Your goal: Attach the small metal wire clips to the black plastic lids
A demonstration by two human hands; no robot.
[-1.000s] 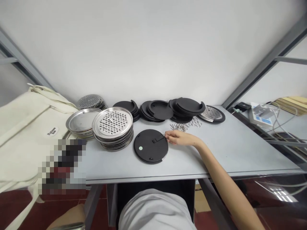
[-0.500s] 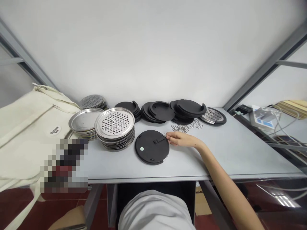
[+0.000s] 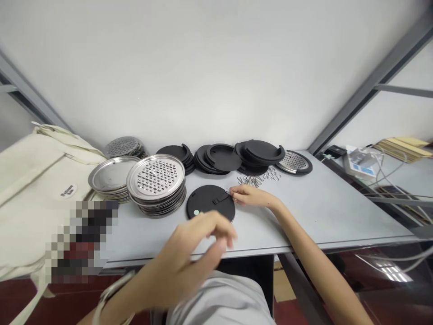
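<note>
A round black plastic base (image 3: 210, 201) lies on the table in front of me, with a slot, a pale green dot and a narrow strip running to its right edge. At that edge my right hand (image 3: 249, 195) pinches a small metal wire loop (image 3: 227, 191). My left hand (image 3: 194, 255) hovers over the table's front edge, covering the near part of the base. Its fingers are curved, thumb apart, with nothing visible between them. Several loose wire loops (image 3: 250, 181) lie just behind my right hand.
Stacked metal grater discs (image 3: 157, 177) and plain metal discs (image 3: 113, 174) stand to the left, beside a cream bag (image 3: 40, 180). Black bases (image 3: 265, 151) are piled along the wall. Farther right lies a base with a grater disc (image 3: 294, 161). Cables hang at the right.
My left hand has come into view from below, in front of the black base. My right hand stays at the base's edge, pinching the wire loop. The view has shifted slightly.
</note>
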